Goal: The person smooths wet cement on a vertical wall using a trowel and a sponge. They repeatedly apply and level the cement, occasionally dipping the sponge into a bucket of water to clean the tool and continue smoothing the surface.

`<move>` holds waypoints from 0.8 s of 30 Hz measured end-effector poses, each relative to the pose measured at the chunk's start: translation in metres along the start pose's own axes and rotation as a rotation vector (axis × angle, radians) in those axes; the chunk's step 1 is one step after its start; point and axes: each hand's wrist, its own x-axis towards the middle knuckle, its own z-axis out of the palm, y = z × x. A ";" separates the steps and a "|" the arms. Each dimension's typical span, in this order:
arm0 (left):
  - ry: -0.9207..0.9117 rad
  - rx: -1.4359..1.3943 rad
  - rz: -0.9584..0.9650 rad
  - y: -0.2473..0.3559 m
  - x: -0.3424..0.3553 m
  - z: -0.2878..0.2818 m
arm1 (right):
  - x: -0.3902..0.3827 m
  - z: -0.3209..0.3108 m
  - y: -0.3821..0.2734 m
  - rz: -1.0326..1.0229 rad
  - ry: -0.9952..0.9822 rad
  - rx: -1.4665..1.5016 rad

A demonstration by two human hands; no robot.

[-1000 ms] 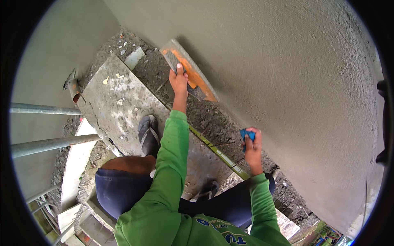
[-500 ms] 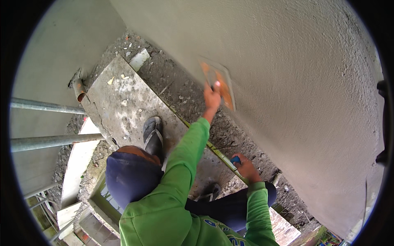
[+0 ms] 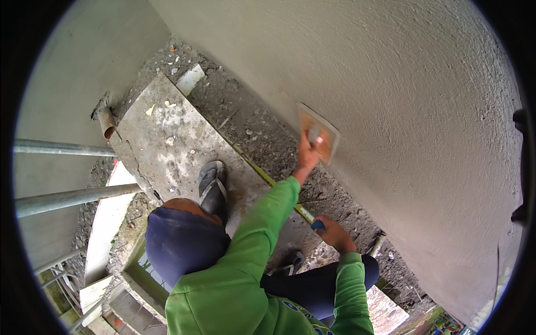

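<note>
My left hand (image 3: 309, 149) is closed around the handle of a plastering float (image 3: 325, 124), a flat rectangular plate with orange and a pale grey border. The float lies against the grey plastered wall (image 3: 402, 128) near its lower edge. Lower and to the right, my right hand (image 3: 336, 234) is closed on a small blue object (image 3: 317, 225); its kind cannot be made out. Next to that object runs a long yellow-green strip (image 3: 263, 174), along the edge of the board under my feet. Both my arms are in green sleeves, and my right forearm is by my dark-clad knee (image 3: 369, 270).
A mud-splashed board (image 3: 167, 134) bears my sandalled foot (image 3: 213, 187). Rubble and soil (image 3: 251, 125) fill the gap between board and wall. Two metal poles (image 3: 67, 148) cross at the left, by a brown pipe end (image 3: 107, 124). White panels (image 3: 106, 223) stand lower left.
My left hand has moved the float to the right and down along the wall, and the float has turned slightly. My right hand has stayed nearly in place.
</note>
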 end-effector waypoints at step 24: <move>0.030 0.264 0.159 0.118 0.012 0.036 | 0.021 0.004 0.007 0.027 -0.013 0.087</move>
